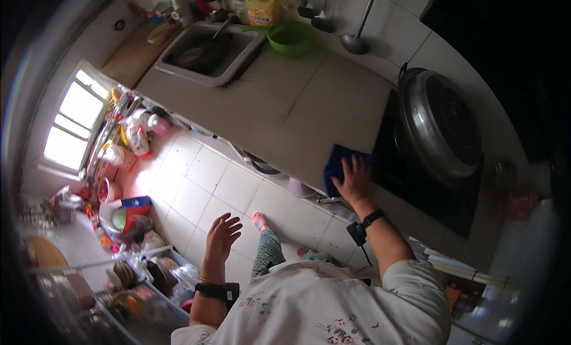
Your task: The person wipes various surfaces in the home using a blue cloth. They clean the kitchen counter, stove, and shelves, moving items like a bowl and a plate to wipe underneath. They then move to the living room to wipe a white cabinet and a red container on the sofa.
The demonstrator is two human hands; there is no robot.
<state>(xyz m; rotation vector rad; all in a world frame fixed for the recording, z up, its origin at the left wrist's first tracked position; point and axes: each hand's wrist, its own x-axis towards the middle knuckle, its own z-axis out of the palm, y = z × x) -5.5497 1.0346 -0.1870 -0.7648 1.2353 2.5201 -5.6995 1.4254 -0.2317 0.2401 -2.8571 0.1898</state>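
Note:
My right hand (355,180) lies with fingers spread on a dark blue cloth (332,166), pressed flat on the countertop (267,108) beside the black cooktop (428,206). The cloth's right end reaches the cooktop's edge. A large metal pot with a domed lid (446,122) stands on the cooktop. My left hand (223,235) hangs in the air over the tiled floor, its fingers apart and holding nothing. Both wrists wear dark straps with small black devices.
A sink (200,55) and a green plastic bowl (291,38) are at the counter's far end, with a yellow jug (261,9) behind. A ladle (355,42) hangs on the wall. Bags, bottles and a basket (109,191) crowd the floor by the window; packed bins (151,296) stand lower left.

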